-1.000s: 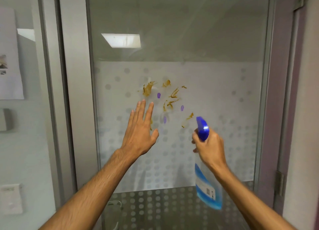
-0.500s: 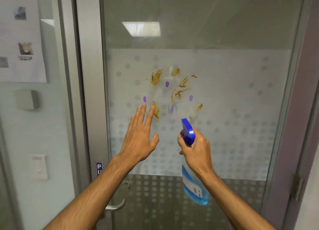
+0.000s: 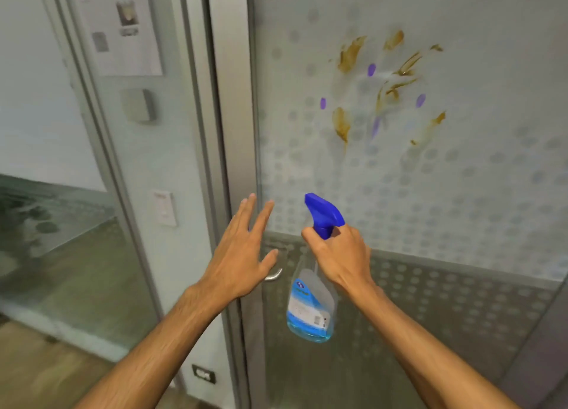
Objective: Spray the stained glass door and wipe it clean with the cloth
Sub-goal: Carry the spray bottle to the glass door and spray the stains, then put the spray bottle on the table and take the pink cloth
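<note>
At the far left a glass wall [image 3: 61, 224] carries a notice [image 3: 120, 24], a grey box [image 3: 138, 106] and a white switch [image 3: 165, 207]; all have slid rightward and sit larger than half a second ago, as the view has swung down and to the left. The metal frame [image 3: 233, 107] now stands near mid-picture.

The left hand [image 3: 238, 262] is released, fingers spread and holding nothing, palm toward the frame. It has dropped from just below the stains to the level of the handle [image 3: 273, 276], whose curved end shows past the thumb; whether it touches the door cannot be told.

The right hand [image 3: 339, 259] keeps its grip clenched around the neck of the bottle [image 3: 310, 310], blue trigger head above the fist, clear body with blue liquid hanging below. It too sits lower against the door than before, now over the edge of the darker dotted band.

The door [image 3: 461, 178] bears the stains [image 3: 387, 83], brown smears and purple dots on the frosted panel, unwiped and now high in the picture, well above both hands.
</note>
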A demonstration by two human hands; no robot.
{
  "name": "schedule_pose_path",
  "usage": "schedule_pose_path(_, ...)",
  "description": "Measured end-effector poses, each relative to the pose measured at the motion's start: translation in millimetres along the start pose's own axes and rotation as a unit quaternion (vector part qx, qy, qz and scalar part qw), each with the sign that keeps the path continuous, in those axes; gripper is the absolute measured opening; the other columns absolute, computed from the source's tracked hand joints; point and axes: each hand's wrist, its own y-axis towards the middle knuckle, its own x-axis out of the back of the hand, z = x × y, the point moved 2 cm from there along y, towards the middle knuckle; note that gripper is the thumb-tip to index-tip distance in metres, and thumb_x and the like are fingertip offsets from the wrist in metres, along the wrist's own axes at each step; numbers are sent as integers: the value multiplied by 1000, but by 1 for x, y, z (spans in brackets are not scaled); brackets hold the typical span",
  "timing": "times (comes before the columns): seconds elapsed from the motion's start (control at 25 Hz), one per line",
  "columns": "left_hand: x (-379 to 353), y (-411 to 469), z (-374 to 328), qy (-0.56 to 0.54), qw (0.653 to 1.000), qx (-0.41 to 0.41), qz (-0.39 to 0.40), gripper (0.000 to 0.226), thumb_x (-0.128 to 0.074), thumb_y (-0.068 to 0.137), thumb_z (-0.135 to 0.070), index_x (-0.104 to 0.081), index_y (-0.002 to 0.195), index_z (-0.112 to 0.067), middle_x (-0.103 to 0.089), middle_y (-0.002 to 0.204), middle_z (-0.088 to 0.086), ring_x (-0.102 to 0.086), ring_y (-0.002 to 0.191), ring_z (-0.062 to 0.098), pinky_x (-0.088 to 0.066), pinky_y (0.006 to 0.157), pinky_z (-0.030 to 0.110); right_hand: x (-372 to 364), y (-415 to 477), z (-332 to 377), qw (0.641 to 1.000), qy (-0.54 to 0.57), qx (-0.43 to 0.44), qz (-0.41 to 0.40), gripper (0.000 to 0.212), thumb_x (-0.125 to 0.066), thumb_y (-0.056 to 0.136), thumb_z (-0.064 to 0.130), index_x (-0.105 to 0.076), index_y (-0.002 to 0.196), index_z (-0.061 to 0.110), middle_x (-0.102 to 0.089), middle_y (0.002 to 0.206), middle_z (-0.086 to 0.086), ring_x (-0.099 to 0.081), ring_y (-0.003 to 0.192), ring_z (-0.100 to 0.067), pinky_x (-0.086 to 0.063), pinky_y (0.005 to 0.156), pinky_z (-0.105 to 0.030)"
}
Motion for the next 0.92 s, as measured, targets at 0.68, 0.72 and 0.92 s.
schedule_pose_path(0.68,183,-393,142,81,958,274,5,95,-66,91,-42,-4,162,-28,9,170,7,4,158,25,-22,125,42,-213,-281,150,892,176,10,415,41,-93,71,32,-67,76,1,-66,76,-15,-64,61,-17,-65,56,-41)
schedule_pose_path(0.72,195,-417,146,87,953,291,2,95,-65,91,-43,-3,162,-28,9,170,7,5,158,24,-22,125,43,-223,-301,162,885,180,14,429,35,-93,71,25,-67,77,2,-64,75,-10,-64,63,-17,-65,58,-44)
schedule_pose_path(0.92,257,-530,159,115,917,382,-20,95,-64,92,-44,0,161,-30,14,170,5,8,157,24,-20,126,44,-272,-404,227,834,220,83,499,36,-88,73,15,-69,101,28,-65,74,-10,-67,71,-26,-61,55,-33)
